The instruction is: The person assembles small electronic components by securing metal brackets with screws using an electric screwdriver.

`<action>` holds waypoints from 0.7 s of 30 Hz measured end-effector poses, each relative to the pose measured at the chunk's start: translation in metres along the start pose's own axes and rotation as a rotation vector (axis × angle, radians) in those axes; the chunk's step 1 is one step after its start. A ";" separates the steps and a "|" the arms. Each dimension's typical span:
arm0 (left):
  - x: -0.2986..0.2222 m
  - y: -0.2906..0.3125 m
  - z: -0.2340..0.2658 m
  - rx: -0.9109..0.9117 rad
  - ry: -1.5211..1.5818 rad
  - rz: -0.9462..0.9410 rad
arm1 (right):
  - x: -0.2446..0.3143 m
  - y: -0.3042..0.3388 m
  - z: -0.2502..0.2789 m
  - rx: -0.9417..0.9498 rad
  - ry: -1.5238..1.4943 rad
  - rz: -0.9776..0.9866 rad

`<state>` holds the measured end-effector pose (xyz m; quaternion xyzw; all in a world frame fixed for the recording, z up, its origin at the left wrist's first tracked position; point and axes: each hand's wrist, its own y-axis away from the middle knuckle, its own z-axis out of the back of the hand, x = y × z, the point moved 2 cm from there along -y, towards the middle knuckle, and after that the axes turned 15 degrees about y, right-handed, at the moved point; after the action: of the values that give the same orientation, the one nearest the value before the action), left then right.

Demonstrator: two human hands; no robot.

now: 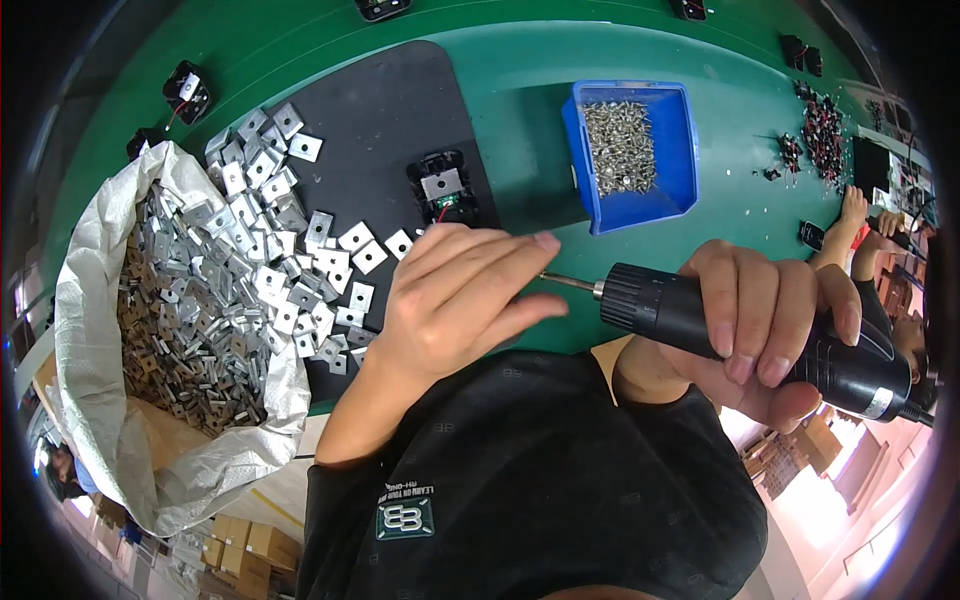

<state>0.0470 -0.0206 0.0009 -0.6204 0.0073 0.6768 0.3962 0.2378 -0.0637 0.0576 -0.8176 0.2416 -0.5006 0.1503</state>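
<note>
Your right hand's fingers (745, 330) are wrapped tight around the black cylindrical electric screwdriver (740, 335), whose thin metal bit (568, 283) points toward nine o'clock. Your left hand's fingers (480, 262) are curled loosely at the bit's tip; whether they pinch anything there you cannot tell from this view.

Around them, biggest first. The green work table (520, 120) fills the upper half of the view. On it, at about eleven o'clock from your left hand (450, 300), lies the black rectangular rubber mat (370, 130). At nine o'clock, the white woven plastic sack (110, 380) hangs open over the table's near edge, heaped with square silver metal plates (180, 330); more of the same plates spill out across the mat, reaching almost to your left wrist. At one o'clock from your left hand stands the blue plastic bin (672, 150), filled with small silver screws (620, 145). At twelve o'clock, just beyond your left fingertips, the small black plastic housing (443, 188) sits on the mat with one silver plate seated in it and a bit of green circuit board showing. Your right hand (760, 335) holds the screwdriver well to the near side of the bin, at about three o'clock from your left hand.

At the far right, another person's forearm (840, 235) rests on the table beside a scatter of small dark parts (822, 135).
</note>
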 end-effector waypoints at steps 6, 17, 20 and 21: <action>0.008 0.011 0.041 0.006 -0.299 0.048 | -0.008 -0.008 -0.004 -0.027 0.016 -0.085; 0.035 0.010 0.038 0.050 -0.274 0.382 | -0.048 -0.015 -0.026 0.099 0.215 -0.160; 0.037 0.011 0.038 0.041 -0.221 0.403 | -0.058 -0.019 -0.029 0.134 0.264 -0.156; 0.037 0.010 0.039 0.044 -0.215 0.401 | -0.062 -0.020 -0.029 0.133 0.261 -0.141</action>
<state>0.0125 0.0121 -0.0265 -0.5223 0.1028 0.8038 0.2657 0.1932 -0.0132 0.0346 -0.7487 0.1673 -0.6269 0.1361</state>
